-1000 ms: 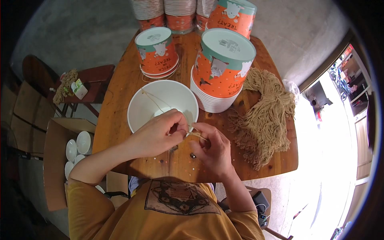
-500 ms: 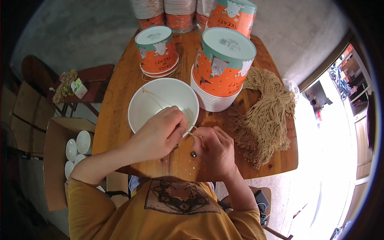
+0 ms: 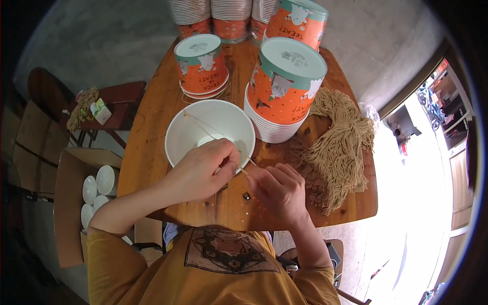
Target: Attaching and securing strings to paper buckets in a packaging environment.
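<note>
A white paper bucket [image 3: 179,133] stands mouth up on the wooden table in front of me. Thin tan cord [image 3: 202,123] crosses its mouth from the far left of the rim to my hands. Over the near rim, my left hand [image 3: 211,163] is closed, pinching the cord. Just right of it, the fingers of my right hand [image 3: 279,189] are pressed together on a short length of the same cord, stretched between the hands. The exact loop or knot is too small and partly hidden by fingers.
Stacks of upside-down orange-and-green paper buckets [image 3: 284,99] stand right behind the bucket; a shorter stack [image 3: 203,71] is at back left. A bundle of tan cords [image 3: 340,147] lies at right. A cardboard box [image 3: 71,203] of white buckets sits left of the table [image 3: 147,147].
My right hand has moved a little right, away from the left, drawing the cord out between them. My left hand stays near the rim.
</note>
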Demonstrator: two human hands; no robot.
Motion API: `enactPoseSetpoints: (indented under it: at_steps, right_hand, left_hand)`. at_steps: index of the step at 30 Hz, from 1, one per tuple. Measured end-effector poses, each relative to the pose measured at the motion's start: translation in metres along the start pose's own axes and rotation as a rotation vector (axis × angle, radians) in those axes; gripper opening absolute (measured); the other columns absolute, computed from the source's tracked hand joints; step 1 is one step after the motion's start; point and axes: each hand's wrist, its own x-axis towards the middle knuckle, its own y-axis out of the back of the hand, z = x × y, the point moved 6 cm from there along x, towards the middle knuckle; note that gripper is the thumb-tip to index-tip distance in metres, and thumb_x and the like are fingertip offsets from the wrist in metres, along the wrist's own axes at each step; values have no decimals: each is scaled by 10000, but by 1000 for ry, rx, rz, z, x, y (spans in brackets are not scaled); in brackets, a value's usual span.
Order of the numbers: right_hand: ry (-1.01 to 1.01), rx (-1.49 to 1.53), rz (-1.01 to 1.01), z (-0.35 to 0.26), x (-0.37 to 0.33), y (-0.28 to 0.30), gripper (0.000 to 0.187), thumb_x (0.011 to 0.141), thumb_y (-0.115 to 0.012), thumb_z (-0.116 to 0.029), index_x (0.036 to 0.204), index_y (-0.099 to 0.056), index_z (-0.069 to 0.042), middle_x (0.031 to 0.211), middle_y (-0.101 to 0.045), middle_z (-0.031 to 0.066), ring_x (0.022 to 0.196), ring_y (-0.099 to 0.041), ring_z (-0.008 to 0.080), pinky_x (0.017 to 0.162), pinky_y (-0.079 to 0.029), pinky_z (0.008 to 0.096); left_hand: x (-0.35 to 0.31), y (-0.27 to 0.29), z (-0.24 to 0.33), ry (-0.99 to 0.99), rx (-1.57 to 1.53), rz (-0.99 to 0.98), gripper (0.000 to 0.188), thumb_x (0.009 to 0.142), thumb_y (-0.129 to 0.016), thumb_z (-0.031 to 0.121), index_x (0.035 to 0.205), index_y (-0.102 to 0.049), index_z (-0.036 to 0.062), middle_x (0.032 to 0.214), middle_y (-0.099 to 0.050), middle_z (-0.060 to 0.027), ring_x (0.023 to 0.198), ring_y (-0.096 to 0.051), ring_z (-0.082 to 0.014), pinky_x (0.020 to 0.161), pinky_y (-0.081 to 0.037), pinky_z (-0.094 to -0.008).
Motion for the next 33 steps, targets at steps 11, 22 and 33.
enactPoseSetpoints:
  at_steps: [11,22,33]
  right_hand:
    - [-17,162,-102,0,43,27,178,760,-684,6,926,-655,-50,852,-601,66,794,-616,287,698,-523,388]
    - [40,225,-335,-15,70,-49,62,833,-649,-100,849,-636,-41,828,-601,106,787,-613,306,662,-488,395]
    - [-88,222,-337,-12,71,-51,100,853,-602,-110,837,-579,-14,814,-598,161,825,-604,369,691,-483,458]
  left_hand:
    - [-40,11,4,-146,256,-81,174,840,-697,140,954,-596,55,869,-599,-85,816,-598,-277,723,-490,-378]
    - [-59,25,1,-132,314,41,117,847,-677,155,869,-597,71,876,-574,-61,906,-569,-250,985,-375,-453]
    - [-42,19,-9,28,467,232,101,766,-621,81,782,-540,23,863,-510,-101,956,-517,-289,1002,-302,-408]
